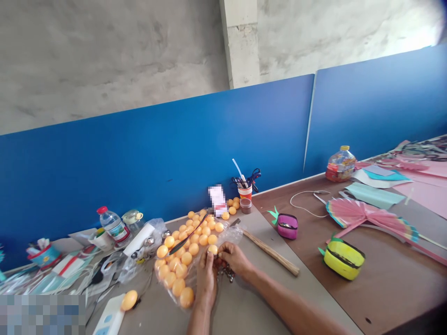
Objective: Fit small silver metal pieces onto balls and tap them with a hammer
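Observation:
My left hand (206, 275) is closed around an orange ball (212, 250), which shows above the thumb. Close on its right, my right hand (236, 261) has its fingers pinched by the ball; what they grip is too small to tell. Below the fingers lie small dark shiny pieces (228, 273), partly hidden by the hands. Just left of the hands, many similar orange balls (178, 287) rest on clear plastic. A dark, thin tool (179, 246) lies across them.
A bundle of thin wooden sticks (272, 252) lies right of my hands. Beyond are a purple pouch (287, 226), a yellow pouch (344, 263) and a pink paper fan (373, 211). A power strip (109, 317), bottle (115, 227) and clutter occupy the left. A blue partition (167, 153) borders the back.

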A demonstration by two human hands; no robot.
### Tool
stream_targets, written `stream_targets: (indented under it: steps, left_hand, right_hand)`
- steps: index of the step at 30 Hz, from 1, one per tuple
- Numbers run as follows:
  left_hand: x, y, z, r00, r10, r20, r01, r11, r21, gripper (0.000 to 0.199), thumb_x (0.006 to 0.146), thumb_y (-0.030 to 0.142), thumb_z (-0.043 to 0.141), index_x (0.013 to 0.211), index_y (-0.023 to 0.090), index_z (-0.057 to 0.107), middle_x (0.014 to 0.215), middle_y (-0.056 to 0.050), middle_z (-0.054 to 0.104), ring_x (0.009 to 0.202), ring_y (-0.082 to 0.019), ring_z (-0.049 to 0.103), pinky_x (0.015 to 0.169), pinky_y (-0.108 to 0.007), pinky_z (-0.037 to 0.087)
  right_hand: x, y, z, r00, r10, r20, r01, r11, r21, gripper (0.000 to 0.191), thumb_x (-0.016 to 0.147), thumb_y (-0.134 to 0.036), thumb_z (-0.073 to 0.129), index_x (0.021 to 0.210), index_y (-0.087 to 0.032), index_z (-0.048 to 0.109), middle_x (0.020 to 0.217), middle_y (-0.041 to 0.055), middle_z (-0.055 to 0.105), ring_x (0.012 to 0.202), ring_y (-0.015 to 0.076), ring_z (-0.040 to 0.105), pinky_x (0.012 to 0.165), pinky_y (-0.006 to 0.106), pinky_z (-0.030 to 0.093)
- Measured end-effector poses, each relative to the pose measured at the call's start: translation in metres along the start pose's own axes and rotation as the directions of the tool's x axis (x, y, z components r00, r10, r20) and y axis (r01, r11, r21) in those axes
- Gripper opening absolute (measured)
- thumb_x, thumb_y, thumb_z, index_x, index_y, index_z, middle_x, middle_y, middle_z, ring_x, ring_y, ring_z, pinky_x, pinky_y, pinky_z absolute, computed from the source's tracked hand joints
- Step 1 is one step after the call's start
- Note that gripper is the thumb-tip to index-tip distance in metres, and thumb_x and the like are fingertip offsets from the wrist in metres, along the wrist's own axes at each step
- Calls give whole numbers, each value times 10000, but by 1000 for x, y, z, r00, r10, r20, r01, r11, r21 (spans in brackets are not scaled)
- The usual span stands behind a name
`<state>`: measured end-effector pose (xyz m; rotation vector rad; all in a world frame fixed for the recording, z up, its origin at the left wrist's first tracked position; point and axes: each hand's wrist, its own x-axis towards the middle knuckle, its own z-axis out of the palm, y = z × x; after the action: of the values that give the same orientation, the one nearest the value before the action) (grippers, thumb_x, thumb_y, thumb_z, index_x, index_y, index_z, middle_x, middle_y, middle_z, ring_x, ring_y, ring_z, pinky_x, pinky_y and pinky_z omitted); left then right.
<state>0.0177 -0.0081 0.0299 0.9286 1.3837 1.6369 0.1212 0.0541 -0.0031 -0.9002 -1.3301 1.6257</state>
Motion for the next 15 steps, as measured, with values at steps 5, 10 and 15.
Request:
stream_targets:
  steps: [5, 10, 15]
  left_hand:
    - [-1, 1, 4, 999, -25, -20, 24, 999, -29, 303, 664, 446, 751, 867, 222, 733, 993, -111, 734, 1106, -330, 599, 925, -440, 488]
    - [1, -5, 7, 990, -118, 82, 139, 932, -335, 312, 670, 444, 752, 860, 201, 704, 878, -84, 729, 800, -249, 672, 755, -392, 547]
    - [7, -8, 2, 982, -179, 65, 186, 825, -534, 351, 674, 304, 780, 997, 210, 679, 774, -26, 701, 629, -146, 630, 638, -287, 535]
  right_hand:
    - [3, 3, 2, 999, -9, -41, 8, 1000, -18, 182, 675, -264, 638, 707, -203, 469, 515, -58, 561, 445, 88, 456, 454, 213, 322]
    - [2, -10, -6, 998, -66, -4, 66, 996, -54, 150, 708, -275, 602, 706, -197, 473, 519, -59, 516, 452, 88, 432, 475, 220, 321]
    - [1, -32, -25, 974, -216, 62, 225, 934, -279, 150, 725, -223, 580, 609, -182, 494, 525, -56, 444, 508, 87, 374, 518, 228, 285]
